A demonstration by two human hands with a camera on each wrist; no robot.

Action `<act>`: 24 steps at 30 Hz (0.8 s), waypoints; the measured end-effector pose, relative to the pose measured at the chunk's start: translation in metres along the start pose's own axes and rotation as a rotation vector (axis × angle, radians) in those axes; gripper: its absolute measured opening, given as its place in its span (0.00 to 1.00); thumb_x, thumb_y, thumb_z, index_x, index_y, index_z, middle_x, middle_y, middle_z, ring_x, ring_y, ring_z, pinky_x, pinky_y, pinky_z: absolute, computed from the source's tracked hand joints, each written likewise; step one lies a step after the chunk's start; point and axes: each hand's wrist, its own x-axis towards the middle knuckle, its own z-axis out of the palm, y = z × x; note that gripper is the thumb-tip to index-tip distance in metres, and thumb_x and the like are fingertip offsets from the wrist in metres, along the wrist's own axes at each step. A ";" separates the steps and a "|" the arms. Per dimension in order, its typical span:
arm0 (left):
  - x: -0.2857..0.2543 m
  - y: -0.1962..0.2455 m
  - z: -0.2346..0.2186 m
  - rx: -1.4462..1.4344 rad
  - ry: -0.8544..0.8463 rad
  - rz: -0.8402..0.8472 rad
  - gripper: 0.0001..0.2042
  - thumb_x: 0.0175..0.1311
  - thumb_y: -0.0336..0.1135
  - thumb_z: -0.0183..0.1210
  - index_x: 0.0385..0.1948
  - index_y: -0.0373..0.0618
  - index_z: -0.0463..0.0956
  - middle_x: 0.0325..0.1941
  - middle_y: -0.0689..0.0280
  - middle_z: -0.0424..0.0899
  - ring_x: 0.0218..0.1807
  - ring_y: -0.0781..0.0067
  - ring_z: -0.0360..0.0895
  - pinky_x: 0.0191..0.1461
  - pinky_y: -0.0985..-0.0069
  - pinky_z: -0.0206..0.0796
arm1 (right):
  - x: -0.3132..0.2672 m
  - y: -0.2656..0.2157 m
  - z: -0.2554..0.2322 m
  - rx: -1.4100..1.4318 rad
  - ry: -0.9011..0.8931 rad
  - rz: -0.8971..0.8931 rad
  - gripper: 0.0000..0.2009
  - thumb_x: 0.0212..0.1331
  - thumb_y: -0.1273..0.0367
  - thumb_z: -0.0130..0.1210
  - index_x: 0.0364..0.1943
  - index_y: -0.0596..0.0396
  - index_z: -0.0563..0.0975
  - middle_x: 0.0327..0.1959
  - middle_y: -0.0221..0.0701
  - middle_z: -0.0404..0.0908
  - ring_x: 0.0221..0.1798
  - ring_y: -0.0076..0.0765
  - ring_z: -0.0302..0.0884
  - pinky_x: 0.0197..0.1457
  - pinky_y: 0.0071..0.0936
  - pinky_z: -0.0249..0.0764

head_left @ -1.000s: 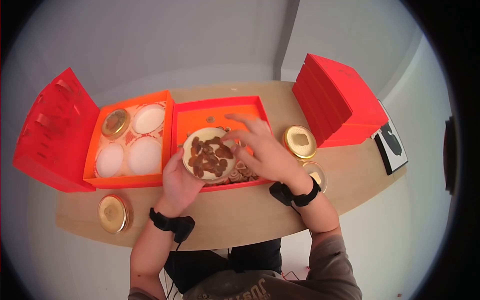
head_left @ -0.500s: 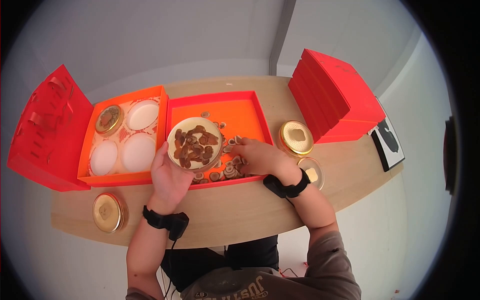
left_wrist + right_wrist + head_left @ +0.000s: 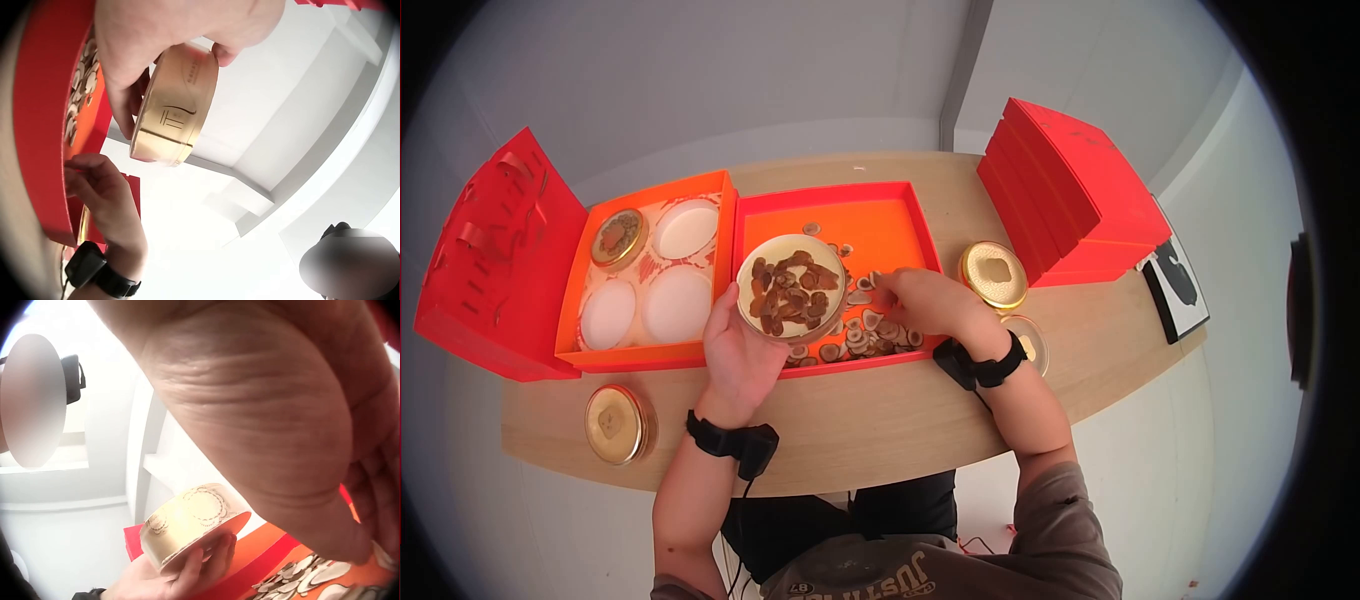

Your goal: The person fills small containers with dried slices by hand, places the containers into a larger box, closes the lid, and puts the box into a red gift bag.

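Observation:
My left hand (image 3: 742, 352) holds a round, gold-sided container (image 3: 174, 106) up over the left part of a red tray, fingers wrapped around its side and base. Inside it, on a pale bottom, lie several brown, shrivelled dried slices (image 3: 793, 292). My right hand (image 3: 935, 302) reaches low into the red tray (image 3: 890, 222) with its orange floor. Its thumb and fingers are drawn together at pale dried slices with dark rims (image 3: 870, 340), heaped along the near side. Whether a slice is pinched there, I cannot tell.
Left of the tray stands an open box (image 3: 656, 352) with round white wells and one filled jar (image 3: 619, 240). Gold-topped jars stand at front left (image 3: 615, 425) and right (image 3: 994, 275), beside a clear round lid (image 3: 1040, 350). Red boxes (image 3: 1070, 200) are stacked at back right.
My right hand left the container, went down to the slices in the tray, then shifted slightly up and right. The container, held in my left hand, moved a little left and then stayed still.

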 end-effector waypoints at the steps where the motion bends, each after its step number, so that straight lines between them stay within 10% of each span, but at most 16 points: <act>1: 0.000 0.000 0.000 0.000 0.000 -0.002 0.24 0.78 0.46 0.44 0.68 0.43 0.65 0.72 0.59 0.71 0.75 0.58 0.65 0.78 0.51 0.56 | 0.005 0.007 0.002 -0.042 0.040 -0.022 0.12 0.60 0.71 0.60 0.48 0.54 0.81 0.43 0.39 0.83 0.46 0.45 0.84 0.50 0.39 0.79; 11: -0.001 0.000 0.002 0.013 0.005 -0.005 0.24 0.78 0.46 0.44 0.68 0.43 0.65 0.72 0.59 0.71 0.75 0.57 0.65 0.78 0.50 0.54 | -0.003 0.003 0.014 -0.185 0.074 -0.295 0.27 0.53 0.70 0.67 0.61 0.48 0.77 0.56 0.40 0.75 0.55 0.47 0.79 0.61 0.38 0.76; 24: -0.001 0.000 0.003 0.011 -0.002 -0.007 0.24 0.78 0.46 0.44 0.69 0.43 0.65 0.73 0.58 0.70 0.76 0.56 0.64 0.78 0.48 0.54 | 0.004 0.003 0.012 -0.078 -0.008 -0.070 0.18 0.58 0.73 0.63 0.54 0.49 0.80 0.48 0.37 0.82 0.51 0.45 0.83 0.53 0.39 0.79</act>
